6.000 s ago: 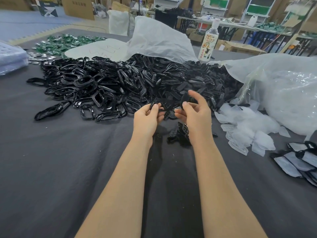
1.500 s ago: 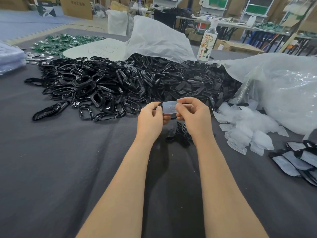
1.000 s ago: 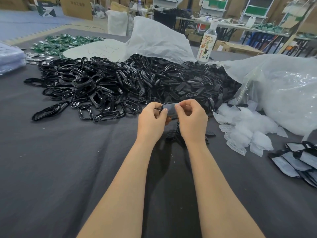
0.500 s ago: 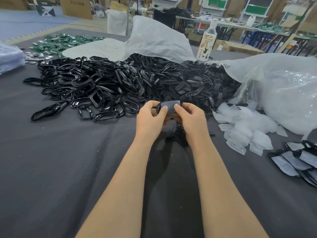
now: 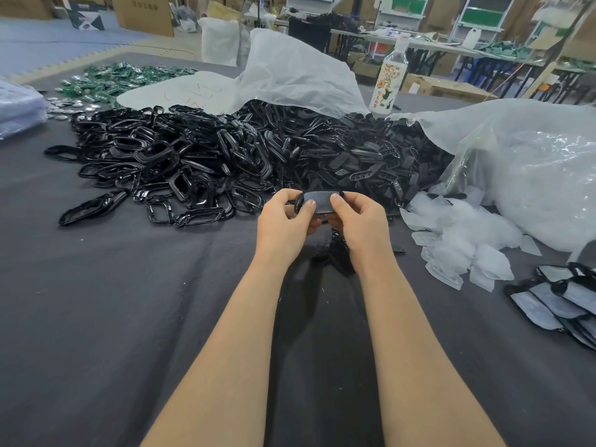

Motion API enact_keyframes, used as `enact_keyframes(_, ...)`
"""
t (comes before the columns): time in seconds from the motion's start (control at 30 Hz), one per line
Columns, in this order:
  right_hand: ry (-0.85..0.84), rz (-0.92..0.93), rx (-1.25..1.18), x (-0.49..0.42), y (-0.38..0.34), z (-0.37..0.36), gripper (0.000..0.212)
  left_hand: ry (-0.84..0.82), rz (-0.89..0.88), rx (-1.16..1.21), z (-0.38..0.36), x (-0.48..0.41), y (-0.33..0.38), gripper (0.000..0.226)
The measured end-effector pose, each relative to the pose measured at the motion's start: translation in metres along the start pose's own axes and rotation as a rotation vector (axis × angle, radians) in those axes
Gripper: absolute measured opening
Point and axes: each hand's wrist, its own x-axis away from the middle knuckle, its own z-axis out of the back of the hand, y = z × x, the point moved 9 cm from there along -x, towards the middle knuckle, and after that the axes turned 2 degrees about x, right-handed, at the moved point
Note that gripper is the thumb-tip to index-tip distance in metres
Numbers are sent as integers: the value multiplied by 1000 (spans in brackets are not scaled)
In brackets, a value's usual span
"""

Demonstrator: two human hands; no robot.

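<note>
Black part [image 5: 317, 201] held btwn grips; left grip [image 5: 285, 221] & right grip [image 5: 359, 221] pinch its ends.

Two bare forearms reach forward from the bottom edge and draw closer together toward the wrists. The left forearm [image 5: 238, 327] rises from the lower left, the right forearm [image 5: 409, 333] from the lower right. The left hand [image 5: 285, 222] and the right hand [image 5: 361, 221] meet in front, backs turned to the camera, knuckles just apart. Both hands have their fingers [image 5: 283, 195] curled, with the thumb on the near face and the rest wrapped behind. Each pinches one end of a small dark oval plastic piece [image 5: 318, 201], held level between them. The left thumb tip presses its left end, the right thumb tip its right. Both wrists look straight, in line with the forearms.
</note>
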Motion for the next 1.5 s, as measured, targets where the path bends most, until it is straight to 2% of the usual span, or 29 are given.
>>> enact_keyframes(0.17,17,42,74,1,-3,-2,18,15,17,-17,2,-1,-2,9)
enact_keyframes(0.4,-16,-32,-18,0,4,-6,17,68,48,1,6,-2,-5,14)
enact_keyframes(0.47,-31,-58,-12,-1,6,-8,23,75,59,39,7,-2,-5,12)
enact_keyframes(0.6,-23,-51,-11,1,2,-7,20,77,73,58,8,-1,-6,5)
enact_keyframes(0.7,54,31,74,4,-7,0,12,84,85,76,8,0,-6,6)
enact_keyframes(0.8,179,220,279,11,-26,8,8,101,94,96,9,1,-6,7)
enact_keyframes(0.9,212,304,409,16,-34,4,5,117,82,64,11,1,-5,8)
enact_keyframes(1.03,253,337,461,20,-36,2,12,110,44,29,8,3,2,4)
enact_keyframes(1.1,268,329,464,20,-36,2,15,111,24,9,7,5,5,11)
enact_keyframes(1.33,312,321,422,22,-35,4,15,126,-25,-105,4,7,10,7)
enact_keyframes(1.5,317,315,424,22,-35,4,15,138,-58,-142,4,10,15,13)
